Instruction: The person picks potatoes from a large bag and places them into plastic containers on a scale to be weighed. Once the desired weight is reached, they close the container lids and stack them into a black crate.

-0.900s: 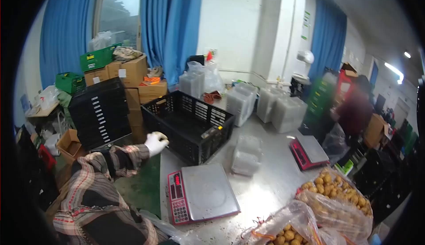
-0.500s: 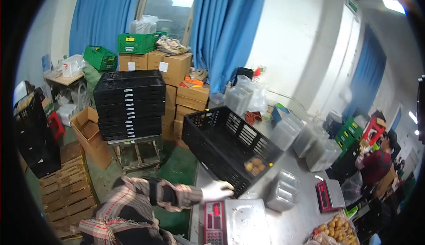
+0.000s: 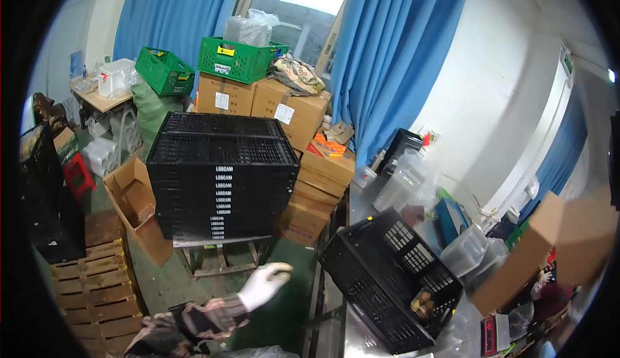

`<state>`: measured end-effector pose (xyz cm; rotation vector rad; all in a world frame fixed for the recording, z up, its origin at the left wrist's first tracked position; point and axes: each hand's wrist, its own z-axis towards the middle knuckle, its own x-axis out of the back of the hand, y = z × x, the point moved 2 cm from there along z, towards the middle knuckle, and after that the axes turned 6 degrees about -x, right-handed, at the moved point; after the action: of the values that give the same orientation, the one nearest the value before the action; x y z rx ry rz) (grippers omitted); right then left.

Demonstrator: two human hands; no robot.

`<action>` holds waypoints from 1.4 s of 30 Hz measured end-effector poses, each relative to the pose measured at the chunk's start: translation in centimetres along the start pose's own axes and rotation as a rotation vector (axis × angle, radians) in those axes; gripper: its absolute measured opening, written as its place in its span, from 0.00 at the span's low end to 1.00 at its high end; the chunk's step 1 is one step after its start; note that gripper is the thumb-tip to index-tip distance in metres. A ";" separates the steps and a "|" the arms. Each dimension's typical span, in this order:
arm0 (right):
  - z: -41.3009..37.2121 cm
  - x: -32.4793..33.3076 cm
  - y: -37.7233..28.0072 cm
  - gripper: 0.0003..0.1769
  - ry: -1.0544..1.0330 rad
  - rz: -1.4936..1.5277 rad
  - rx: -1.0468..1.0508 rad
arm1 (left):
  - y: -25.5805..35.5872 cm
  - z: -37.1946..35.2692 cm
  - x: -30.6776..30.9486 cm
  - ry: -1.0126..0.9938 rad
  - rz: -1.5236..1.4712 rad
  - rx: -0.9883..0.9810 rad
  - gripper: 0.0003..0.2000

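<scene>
Left of a black slatted crate (image 3: 378, 284), brown fruits (image 3: 423, 303) inside, white-gloved left hand (image 3: 263, 285) empty, fingers loose.

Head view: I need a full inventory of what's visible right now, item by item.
Stacked crates: one tall stack, black, centre.
Single crate: one, black, lower right, with a few brownish fruits inside.
Cardboard boxes: several, brown, behind and right of the stacked crates.
Green crates: two, top centre, one on the cardboard boxes.
Open box: one, brown, on the floor left of the stacked crates.
Pallets: a pile, wooden, lower left.
Clear tubs: several, beyond the single crate.
Curtains: blue, across the top.
Co-worker: one, far right, mostly hidden.
Left hand: white glove, open, empty, just left of the single crate.
Right hand: out of view.
</scene>
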<state>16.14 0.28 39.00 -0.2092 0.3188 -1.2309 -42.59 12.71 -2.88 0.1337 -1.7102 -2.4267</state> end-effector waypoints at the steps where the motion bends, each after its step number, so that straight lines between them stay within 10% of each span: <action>1: 0.5 -5.1 0.1 0.24 -0.039 0.089 -0.015 | 0.1 0.6 3.5 0.083 0.158 -0.075 0.11; 7: 1.3 -37.2 -0.3 0.22 -0.381 1.194 -0.341 | -1.5 1.1 16.2 0.482 0.187 0.044 0.11; 11: -4.0 -51.6 -14.2 0.20 -0.303 1.102 -0.140 | -1.8 2.0 21.0 0.712 0.227 0.086 0.11; 22: -12.8 -84.3 -39.8 0.17 -0.006 2.028 -0.483 | -0.4 10.0 31.7 1.272 0.466 -0.001 0.13; 25: -17.2 -103.1 -46.0 0.08 -0.343 1.919 -0.681 | -0.2 10.9 32.9 1.406 0.417 -0.068 0.13; 26: -21.4 -112.8 -46.6 0.03 -1.086 2.221 -0.830 | 0.2 11.1 33.1 1.445 0.354 -0.114 0.13; 28: -29.3 -110.6 -49.4 0.07 -1.159 1.383 -0.795 | 2.6 12.4 31.7 1.552 0.495 0.046 0.15; 30: -37.4 -113.4 -51.4 0.05 -1.258 1.771 -0.678 | 3.2 12.5 31.4 1.543 0.677 0.142 0.15; 34: -45.8 -111.9 -48.9 0.17 -1.551 1.316 -0.591 | 2.5 12.8 32.1 1.517 0.713 0.182 0.14; 42: -46.2 -116.2 -37.4 0.17 -1.392 1.081 -0.407 | -2.5 15.7 35.2 1.503 0.502 0.023 0.13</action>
<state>-67.80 98.84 22.50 -1.0135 -0.5178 0.2248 -80.04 21.37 0.89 1.0364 -0.8332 -1.1818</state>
